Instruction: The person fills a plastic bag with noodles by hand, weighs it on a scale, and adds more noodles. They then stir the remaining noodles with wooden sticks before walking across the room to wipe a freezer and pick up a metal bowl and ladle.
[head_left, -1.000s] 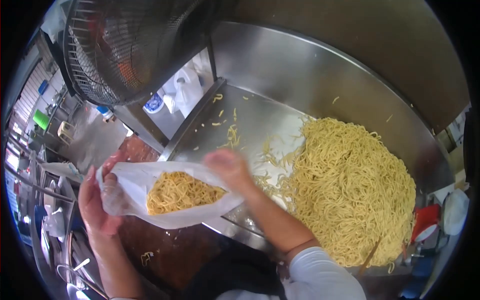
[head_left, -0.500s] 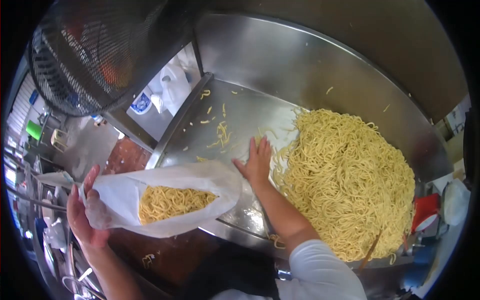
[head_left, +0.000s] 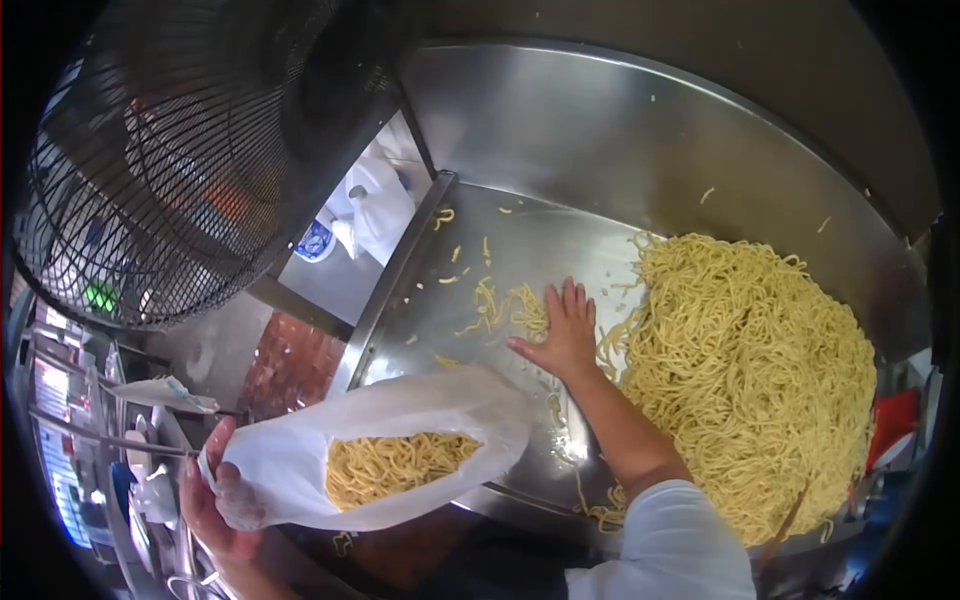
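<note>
At the lower left, my left hand (head_left: 222,505) grips one end of a translucent white plastic bag (head_left: 420,400). Yellow noodles (head_left: 400,465) show through the bag's opening, and its far end lies over the front edge of the metal table. My right hand (head_left: 565,335) is spread flat, palm down, low over the steel tabletop (head_left: 420,360). Beside its fingers lies a small clump of loose noodles (head_left: 527,310). A large heap of noodles (head_left: 755,390) sits just right of that hand, with a thin wooden stick (head_left: 785,530) at its near side.
A caged fan (head_left: 190,190) looms at the upper left. Raised steel walls (head_left: 600,130) border the table's far side. Past its left edge are white plastic bags (head_left: 380,205) and a blue-and-white tub (head_left: 315,241). Something red (head_left: 893,428) stands beyond the heap at right.
The camera view has shifted, so most things sit lower and further right. Loose noodles beside my right hand have gathered into a clump to its left. My left hand keeps its hold on the bag.
</note>
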